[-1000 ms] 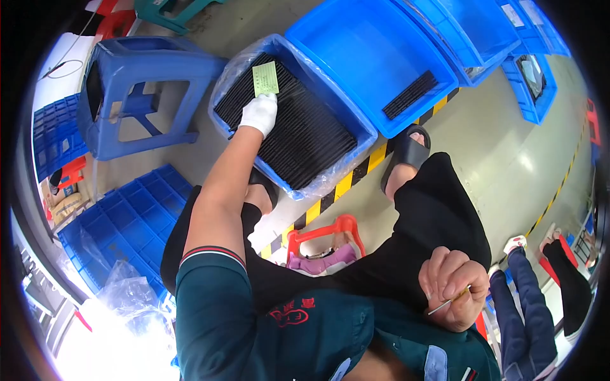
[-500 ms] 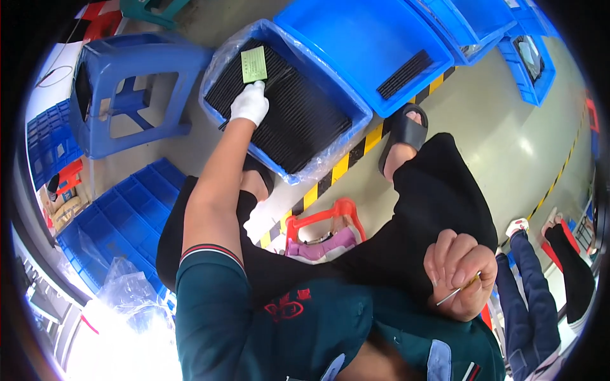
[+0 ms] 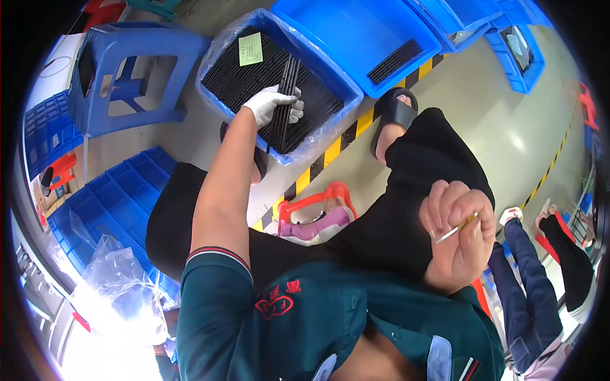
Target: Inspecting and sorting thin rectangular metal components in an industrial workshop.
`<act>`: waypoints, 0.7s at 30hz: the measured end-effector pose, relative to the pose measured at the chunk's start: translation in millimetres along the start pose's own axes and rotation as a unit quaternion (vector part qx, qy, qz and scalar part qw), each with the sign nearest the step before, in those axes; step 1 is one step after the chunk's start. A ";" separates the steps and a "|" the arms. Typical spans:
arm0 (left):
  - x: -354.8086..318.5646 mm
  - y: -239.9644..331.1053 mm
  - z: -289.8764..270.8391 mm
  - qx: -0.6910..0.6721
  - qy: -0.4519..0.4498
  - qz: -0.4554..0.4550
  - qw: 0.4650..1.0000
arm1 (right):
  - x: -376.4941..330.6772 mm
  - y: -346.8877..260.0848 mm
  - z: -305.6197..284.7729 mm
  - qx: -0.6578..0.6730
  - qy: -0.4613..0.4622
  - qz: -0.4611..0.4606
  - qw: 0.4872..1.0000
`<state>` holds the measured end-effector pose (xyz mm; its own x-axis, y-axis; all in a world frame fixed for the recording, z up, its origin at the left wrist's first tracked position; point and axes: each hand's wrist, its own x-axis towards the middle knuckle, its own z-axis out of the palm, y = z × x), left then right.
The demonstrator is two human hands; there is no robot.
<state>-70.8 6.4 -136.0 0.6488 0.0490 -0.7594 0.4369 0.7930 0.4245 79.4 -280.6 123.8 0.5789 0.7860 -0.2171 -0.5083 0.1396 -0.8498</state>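
My left hand (image 3: 268, 106), in a white glove, is closed around a small bunch of long thin black strips (image 3: 290, 79) over a blue bin (image 3: 322, 52). Clear plastic film lines that bin, and rows of similar black strips (image 3: 232, 82) fill it. On top of them, beyond my left hand, lies a pale green paper slip (image 3: 250, 49). My bare right hand (image 3: 462, 254) is raised above my right thigh. Its fingers pinch a thin tool (image 3: 455, 230) with a metal shaft and a yellowish end; its exact kind is unclear.
Another blue bin (image 3: 346, 32), holding a few black strips (image 3: 395, 61), adjoins at the right. A blue plastic stool (image 3: 98, 114) stands left, above a ribbed blue crate (image 3: 108, 206). Between my legs is a red stool (image 3: 311, 202). Other people's legs (image 3: 524, 292) show at right.
My left hand has left the green slip, moved right and slightly nearer, and taken hold of a bunch of black strips. My right hand has risen slightly, still holding the thin tool.
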 end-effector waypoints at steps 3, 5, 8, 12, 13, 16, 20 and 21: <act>8.1 -16.1 -5.9 0.150 0.091 0.018 0.984 | -1.5 -0.3 2.8 0.007 -0.007 0.005 1.000; 23.2 -32.6 -3.1 0.337 0.180 0.057 0.922 | -2.1 0.9 3.1 0.002 -0.016 0.004 1.000; 29.1 -49.8 32.1 0.608 0.267 0.060 0.745 | -4.9 1.9 -1.7 -0.002 -0.005 0.003 1.000; 24.5 -61.7 59.3 0.665 0.292 -0.012 0.687 | -4.8 0.7 -2.1 -0.005 -0.003 0.002 1.000; 26.5 -69.9 60.2 0.688 0.310 0.037 0.655 | -5.6 -0.6 -2.1 -0.013 0.002 -0.001 1.000; 35.6 -82.7 60.5 0.717 0.316 0.078 0.616 | -5.6 -1.0 -3.3 -0.012 0.006 -0.002 1.000; 41.9 -86.1 60.7 0.736 0.315 0.088 0.594 | -5.5 -0.7 -5.8 0.004 0.003 0.003 1.000; 45.3 -86.8 59.2 0.741 0.319 0.087 0.584 | -5.2 -1.0 -6.0 0.004 0.004 0.003 1.000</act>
<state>-42.5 -96.2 -178.1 0.6059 0.6421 -0.4696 0.7654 -0.6316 0.1239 80.7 -288.4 122.9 0.5809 0.7820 -0.2259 -0.5163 0.1394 -0.8450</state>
